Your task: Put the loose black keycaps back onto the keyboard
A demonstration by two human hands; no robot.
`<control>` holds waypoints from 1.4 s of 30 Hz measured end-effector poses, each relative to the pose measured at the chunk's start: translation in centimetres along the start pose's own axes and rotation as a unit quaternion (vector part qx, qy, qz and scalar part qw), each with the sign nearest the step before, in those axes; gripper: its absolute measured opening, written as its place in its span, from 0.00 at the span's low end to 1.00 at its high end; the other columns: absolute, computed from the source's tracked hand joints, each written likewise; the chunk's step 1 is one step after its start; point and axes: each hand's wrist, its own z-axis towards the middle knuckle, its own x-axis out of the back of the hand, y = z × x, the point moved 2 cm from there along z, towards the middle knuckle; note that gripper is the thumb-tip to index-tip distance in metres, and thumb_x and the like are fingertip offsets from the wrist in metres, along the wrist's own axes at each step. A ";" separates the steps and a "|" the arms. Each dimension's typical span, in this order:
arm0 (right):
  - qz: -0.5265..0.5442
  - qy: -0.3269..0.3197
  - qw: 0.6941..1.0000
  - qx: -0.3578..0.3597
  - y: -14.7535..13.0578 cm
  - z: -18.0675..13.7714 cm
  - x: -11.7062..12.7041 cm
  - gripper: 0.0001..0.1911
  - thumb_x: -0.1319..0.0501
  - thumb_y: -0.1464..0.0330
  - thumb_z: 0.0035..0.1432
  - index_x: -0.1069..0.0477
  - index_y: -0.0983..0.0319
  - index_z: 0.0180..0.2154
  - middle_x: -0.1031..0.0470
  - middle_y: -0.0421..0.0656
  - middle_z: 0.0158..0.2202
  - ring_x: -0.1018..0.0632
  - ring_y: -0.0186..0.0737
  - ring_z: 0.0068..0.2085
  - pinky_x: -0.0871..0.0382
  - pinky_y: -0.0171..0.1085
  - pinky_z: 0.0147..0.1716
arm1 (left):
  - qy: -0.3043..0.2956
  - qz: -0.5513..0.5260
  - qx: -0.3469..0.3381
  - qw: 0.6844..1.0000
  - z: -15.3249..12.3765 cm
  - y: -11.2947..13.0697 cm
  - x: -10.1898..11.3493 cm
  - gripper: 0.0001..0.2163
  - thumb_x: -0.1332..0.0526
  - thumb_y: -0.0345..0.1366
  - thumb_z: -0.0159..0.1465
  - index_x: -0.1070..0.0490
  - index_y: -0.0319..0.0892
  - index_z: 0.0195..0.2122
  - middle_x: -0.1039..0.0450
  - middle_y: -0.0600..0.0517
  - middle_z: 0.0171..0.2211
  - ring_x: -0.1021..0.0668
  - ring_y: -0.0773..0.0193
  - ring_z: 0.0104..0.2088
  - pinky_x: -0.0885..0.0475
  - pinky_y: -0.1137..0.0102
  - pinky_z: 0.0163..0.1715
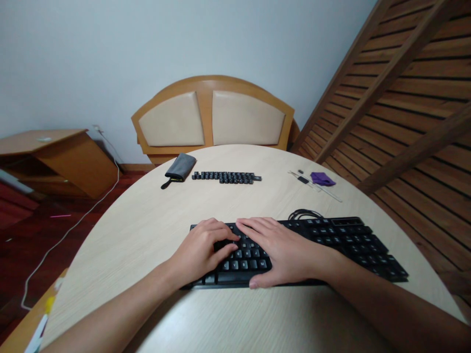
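A black keyboard (pixel 346 240) lies on the pale round table, several of its upper letter keys uncapped around the exposed switches (pixel 244 244). My left hand (pixel 201 245) rests over its left part. The thumb and index tips are pinched close together by the uncapped row; whatever is between them is too small to make out. Across the keyboard's middle lies my right hand (pixel 283 247), its fingers along the back edge and its thumb at the front edge, holding the board. Removed keycaps (pixel 231 177) stand in rows farther back on the table.
Left of the keycap rows is a grey pouch (pixel 181 166). At the back right lie a purple cloth (pixel 323 179) and thin tools (pixel 303 180). A coiled black cable (pixel 304 214) sits behind the keyboard. Beyond the table stand a padded headboard (pixel 213 117) and a slatted wooden panel (pixel 405 122).
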 end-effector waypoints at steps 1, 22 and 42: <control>-0.003 -0.002 1.000 -0.001 0.0 0.0 0.0 0.59 0.36 0.40 0.49 0.52 0.67 0.71 0.48 0.58 0.71 0.43 0.62 0.69 0.50 0.57 0.66 | 0.000 -0.001 0.002 1.000 0.0 -0.1 0.0 0.07 0.38 0.35 0.68 0.22 0.46 0.45 0.20 0.49 0.43 0.22 0.56 0.45 0.29 0.59 0.48; -0.016 0.034 0.999 0.025 -0.2 -0.2 0.3 0.42 0.35 0.42 0.51 0.36 0.65 0.57 0.42 0.57 0.68 0.40 0.57 0.67 0.46 0.54 0.66 | -0.020 0.029 0.005 0.999 -0.1 0.6 0.0 0.09 0.41 0.32 0.68 0.22 0.43 0.46 0.22 0.48 0.42 0.23 0.56 0.44 0.28 0.60 0.46; 0.003 0.037 0.997 0.070 -0.5 -0.1 0.5 0.35 0.32 0.48 0.52 0.32 0.59 0.56 0.37 0.52 0.66 0.40 0.56 0.67 0.48 0.56 0.66 | 0.002 0.000 0.042 0.999 0.0 0.2 0.0 0.04 0.36 0.33 0.65 0.25 0.45 0.41 0.24 0.51 0.38 0.27 0.55 0.45 0.31 0.61 0.46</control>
